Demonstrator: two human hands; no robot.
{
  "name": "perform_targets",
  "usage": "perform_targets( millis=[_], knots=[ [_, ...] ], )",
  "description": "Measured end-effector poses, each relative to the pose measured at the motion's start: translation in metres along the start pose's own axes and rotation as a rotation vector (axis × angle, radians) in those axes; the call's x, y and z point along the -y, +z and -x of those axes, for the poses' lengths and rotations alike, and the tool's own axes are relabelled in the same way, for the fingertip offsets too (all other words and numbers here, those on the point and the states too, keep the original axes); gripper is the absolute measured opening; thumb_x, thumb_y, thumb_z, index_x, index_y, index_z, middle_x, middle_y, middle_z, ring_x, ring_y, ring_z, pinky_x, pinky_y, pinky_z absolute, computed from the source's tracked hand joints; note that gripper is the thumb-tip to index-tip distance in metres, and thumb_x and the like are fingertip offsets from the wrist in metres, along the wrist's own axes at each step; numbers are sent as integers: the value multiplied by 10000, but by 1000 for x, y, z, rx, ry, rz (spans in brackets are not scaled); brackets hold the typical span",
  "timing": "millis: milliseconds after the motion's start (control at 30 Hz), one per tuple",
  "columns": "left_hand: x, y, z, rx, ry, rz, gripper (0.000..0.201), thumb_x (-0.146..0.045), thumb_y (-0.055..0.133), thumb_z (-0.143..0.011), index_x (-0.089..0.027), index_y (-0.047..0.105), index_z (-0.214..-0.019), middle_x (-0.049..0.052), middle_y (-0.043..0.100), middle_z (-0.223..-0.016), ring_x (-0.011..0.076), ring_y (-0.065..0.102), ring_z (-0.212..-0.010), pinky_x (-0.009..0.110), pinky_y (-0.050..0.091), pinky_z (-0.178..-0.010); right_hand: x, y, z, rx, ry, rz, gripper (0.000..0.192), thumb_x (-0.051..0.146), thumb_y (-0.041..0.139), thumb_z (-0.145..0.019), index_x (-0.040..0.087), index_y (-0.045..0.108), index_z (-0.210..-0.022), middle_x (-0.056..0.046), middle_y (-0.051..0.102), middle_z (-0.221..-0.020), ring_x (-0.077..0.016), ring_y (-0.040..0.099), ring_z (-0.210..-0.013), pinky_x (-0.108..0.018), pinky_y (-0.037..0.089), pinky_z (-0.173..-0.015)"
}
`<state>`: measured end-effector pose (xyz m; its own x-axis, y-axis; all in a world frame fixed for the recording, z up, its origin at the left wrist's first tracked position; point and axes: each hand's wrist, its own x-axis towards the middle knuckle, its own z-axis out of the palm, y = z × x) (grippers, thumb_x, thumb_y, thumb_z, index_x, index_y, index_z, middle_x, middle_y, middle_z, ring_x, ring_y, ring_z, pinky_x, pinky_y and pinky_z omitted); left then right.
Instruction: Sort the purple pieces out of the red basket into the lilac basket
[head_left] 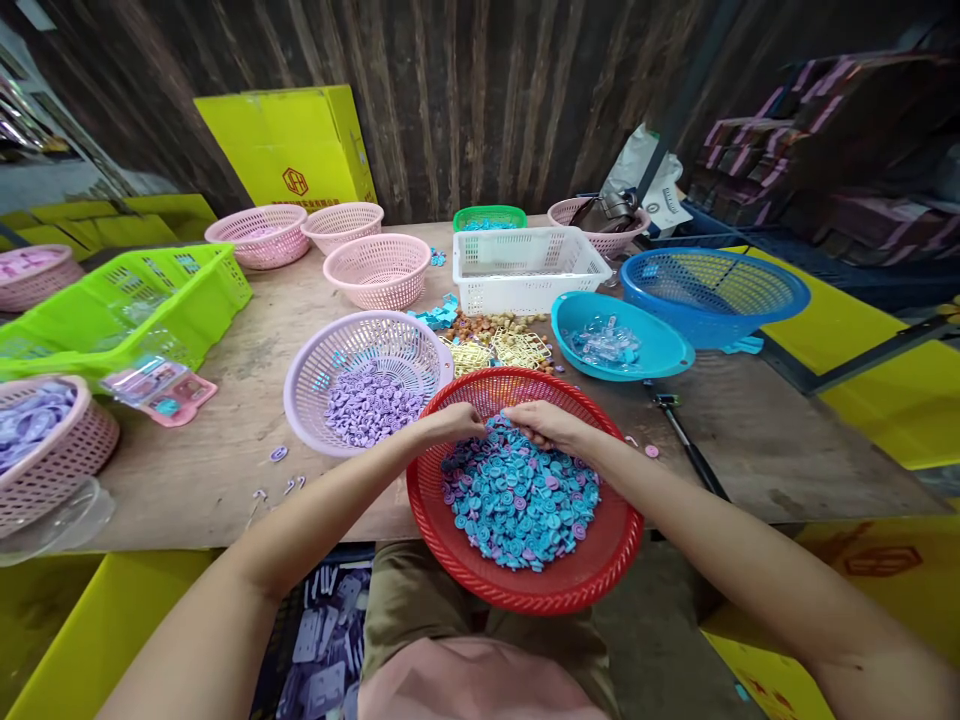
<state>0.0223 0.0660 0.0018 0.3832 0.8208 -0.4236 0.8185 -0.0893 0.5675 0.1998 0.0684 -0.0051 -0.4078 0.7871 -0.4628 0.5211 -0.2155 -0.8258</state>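
Note:
A red woven-rim basket [525,600] rests tilted over the table's front edge, toward my lap. Inside it lies a heap of small blue round plastic pieces [517,500], with some purple ones mixed in. My left hand [459,422] is closed in a pinch above the heap's far side. Close beside it, my right hand [544,425] is closed too, fingers curled inward. Whatever the fingertips hold is too small or hidden to name. Just left stands a lilac basket [300,400] holding purple round pieces [371,405].
Behind the red basket lie yellow and brown plastic pieces [499,345]. A blue bowl [622,365] of clear parts stands right, near a black-handled tool [694,450]. Further back are a white basket [525,295] and pink baskets [382,275]. A green crate [202,320] stands left.

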Motion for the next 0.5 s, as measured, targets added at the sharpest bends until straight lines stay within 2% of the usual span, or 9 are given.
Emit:
perform_targets(
  millis=[67,100,200,300,433,500],
  knots=[
    [0,8,-1,-98,-38,-282,158,-236,527,-658,-121,625,-708,94,606,-719,209,567,-735,287,422,-647,2,9,-7,-88,-94,416,158,321,485,-722,172,529,-693,16,515,-549,-91,474,-503,-194,330,-457],
    [-1,12,-1,-125,-55,-346,168,-230,542,-653,-119,629,-743,124,612,-793,245,563,-808,319,422,-689,4,13,-9,-129,-121,607,120,273,497,-709,179,561,-749,-9,573,-643,-120,529,-612,-207,363,-520],
    [-1,22,-3,-111,-73,-389,222,-237,590,-624,-137,628,-819,156,605,-905,282,547,-894,354,427,-732,9,24,-12,-158,-119,1001,254,199,480,-706,203,570,-943,-74,617,-909,-204,559,-845,-269,400,-643],
    [-2,27,-5,-79,-67,-419,237,-190,593,-608,-166,626,-841,136,609,-917,263,549,-909,327,435,-736,13,31,-9,-91,-122,1162,322,175,433,-737,191,541,-1040,-120,603,-985,-241,557,-900,-313,414,-670],
    [-4,20,-6,-72,-55,-429,229,-154,560,-594,-120,623,-812,153,607,-877,274,563,-846,331,443,-670,14,31,-7,-64,-134,1180,322,174,418,-754,191,543,-1051,-119,607,-992,-242,558,-916,-320,419,-686],
    [-6,12,-3,-81,-28,-385,180,-194,539,-609,-107,616,-746,123,606,-777,244,568,-763,307,435,-625,13,30,-7,-57,-128,1162,316,199,455,-741,207,545,-1044,-100,614,-986,-234,562,-912,-307,422,-680]
  ],
)
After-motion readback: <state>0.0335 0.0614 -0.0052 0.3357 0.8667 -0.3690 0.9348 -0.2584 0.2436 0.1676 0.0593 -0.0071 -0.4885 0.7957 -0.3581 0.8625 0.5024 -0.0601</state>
